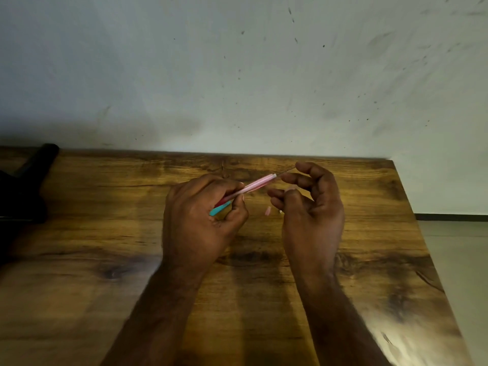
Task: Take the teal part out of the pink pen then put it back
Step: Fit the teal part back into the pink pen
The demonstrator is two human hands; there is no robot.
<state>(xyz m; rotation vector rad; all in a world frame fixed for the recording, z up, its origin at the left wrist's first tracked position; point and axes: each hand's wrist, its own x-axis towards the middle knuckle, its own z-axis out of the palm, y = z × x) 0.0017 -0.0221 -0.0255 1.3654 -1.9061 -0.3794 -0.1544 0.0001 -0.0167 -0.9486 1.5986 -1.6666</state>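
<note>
1. Two hands meet over the middle of the wooden table (pixel 105 233). The left hand (pixel 200 220) is curled round the pink pen (pixel 253 184), thumb and fingers wrapping its lower barrel; the barrel slants up and to the right.
2. Teal part (pixel 220 208) shows at the pen's lower end, inside the left palm. Whether it is seated in the barrel or held loose beside it cannot be told.
3. Right hand (pixel 309 204) has its fingers curled, fingertips just beside the pen's upper end, where a thin dark refill (pixel 286 170) sticks out. It appears to pinch something small and pale; a firm hold is not confirmed.
4. Judgement: the pen is partly dismantled, mid-task. The next move calls for a steady barrel and fine alignment along its axis.
5. Small pale piece (pixel 268 211) lies on the table between the hands; it could roll.
6. Open board lies toward the viewer; a wall (pixel 237 75) stands behind, the table's right edge is near, and a dark object (pixel 34 165) sits far left.
</note>
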